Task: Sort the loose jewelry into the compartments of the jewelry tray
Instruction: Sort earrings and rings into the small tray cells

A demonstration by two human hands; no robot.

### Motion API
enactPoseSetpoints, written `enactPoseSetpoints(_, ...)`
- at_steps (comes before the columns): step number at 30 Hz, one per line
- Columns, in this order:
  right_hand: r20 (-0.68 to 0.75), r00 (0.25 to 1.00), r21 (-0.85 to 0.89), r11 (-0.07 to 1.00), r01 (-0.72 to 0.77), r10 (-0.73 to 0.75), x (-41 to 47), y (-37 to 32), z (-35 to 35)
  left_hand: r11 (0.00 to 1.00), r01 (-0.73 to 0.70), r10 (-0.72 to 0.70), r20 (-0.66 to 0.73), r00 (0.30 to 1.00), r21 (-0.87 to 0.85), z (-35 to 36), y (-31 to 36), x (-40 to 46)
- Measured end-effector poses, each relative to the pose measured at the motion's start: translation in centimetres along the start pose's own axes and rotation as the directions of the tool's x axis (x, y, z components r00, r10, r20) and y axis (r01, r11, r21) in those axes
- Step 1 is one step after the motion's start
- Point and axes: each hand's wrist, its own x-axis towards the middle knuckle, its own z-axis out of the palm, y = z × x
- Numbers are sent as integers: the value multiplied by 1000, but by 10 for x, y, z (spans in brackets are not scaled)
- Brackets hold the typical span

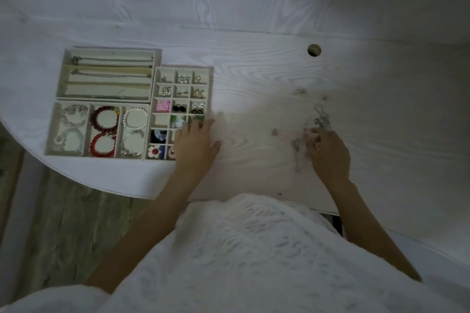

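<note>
On the desk (254, 79), the tray (183, 68) is sitting at left, mostly filled. The left hand (195, 142) is resting flat-fingered on its edge; the right hand (328, 150) is pinching at the blurred loose jewelry (321, 119). Lifting one untangled piece at a time looks wisest.

The left hand (194, 146) covers the jewelry tray's (155, 119) lower right compartments. Motion blur smears the loose jewelry (301, 146) beneath the right hand's fingertips (314, 134).
</note>
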Motion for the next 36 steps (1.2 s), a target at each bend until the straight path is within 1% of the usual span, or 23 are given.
enactPoseSetpoints(2, 123, 986, 1, 993, -115, 114, 6, 12, -3, 996, 93, -93, -3, 996, 17, 3, 7, 2)
enactPoseSetpoints(3, 173, 978, 32, 991, -128, 120, 9, 15, -3, 993, 118, -118, -24, 993, 10, 4, 9, 1)
enactPoseSetpoints(4, 195, 977, 86, 990, -109, 90, 12, 14, 0, 991, 131, -131, -56, 990, -4, 5, 7, 0)
enactPoseSetpoints(6, 191, 982, 210, 977, -24, -17, 13, 4, 8, 991, 128, -134, -130, 983, -48, 8, 4, -4)
enactPoseSetpoints(8, 187, 976, 251, 966, 58, -107, 12, -8, 16, 991, 105, -120, -177, 977, -88, 9, 0, -7)
enactPoseSetpoints(9, 183, 973, 244, 965, 94, -141, 12, -12, 19, 989, 97, -117, -191, 975, -107, 10, -1, -8)
enactPoseSetpoints(11, 146, 976, 238, 963, 125, -163, 17, -14, 18, 986, 96, -124, -213, 969, -136, 11, -1, -10)
enactPoseSetpoints(14, -22, 988, 190, 969, 155, -153, 32, -5, 7, 979, 129, -163, -226, 960, -157, 13, 1, -11)
enactPoseSetpoints(15, -50, 983, 168, 969, 181, -175, 37, -2, 4, 978, 140, -174, -225, 959, -157, 13, 1, -11)
enactPoseSetpoints(16, -51, 974, 154, 962, 225, -219, 42, -1, 2, 977, 148, -181, -229, 956, -156, 13, 1, -11)
enactPoseSetpoints(19, 33, 951, 140, 943, 302, -309, 52, -8, 2, 976, 151, -185, -232, 955, -155, 12, 1, -12)
enactPoseSetpoints(22, 88, 926, 49, 930, 363, -367, 57, -15, 8, 980, 135, -166, -235, 958, -144, 14, -2, -11)
enactPoseSetpoints(24, 122, 923, 22, 931, 365, -365, 63, -18, 7, 982, 125, -156, -237, 959, -142, 15, -5, -11)
enactPoseSetpoints(25, 145, 929, 37, 941, 338, -339, 66, -20, 5, 982, 120, -153, -239, 959, -147, 15, -7, -11)
enactPoseSetpoints(27, 182, 934, 118, 950, 291, -308, 69, -27, -3, 980, 116, -154, -243, 958, -164, 17, -9, -11)
enactPoseSetpoints(29, 210, 913, 231, 925, 301, -350, 66, -42, -13, 977, 117, -162, -258, 952, -179, 17, -12, -12)
enactPoseSetpoints(32, 249, 888, 397, 877, 270, -386, 55, -71, -37, 976, 102, -152, -264, 952, -194, 17, -12, -12)
enactPoseSetpoints(33, 257, 884, 471, 849, 238, -390, 50, -80, -44, 975, 99, -150, -260, 954, -200, 17, -11, -11)
enactPoseSetpoints(35, 286, 866, 644, 751, 143, -411, 42, -103, -52, 972, 97, -152, -252, 956, -215, 18, -13, -11)
enactPoseSetpoints(36, 302, 854, 697, 709, 105, -423, 39, -113, -53, 971, 88, -143, -249, 958, -222, 18, -14, -10)
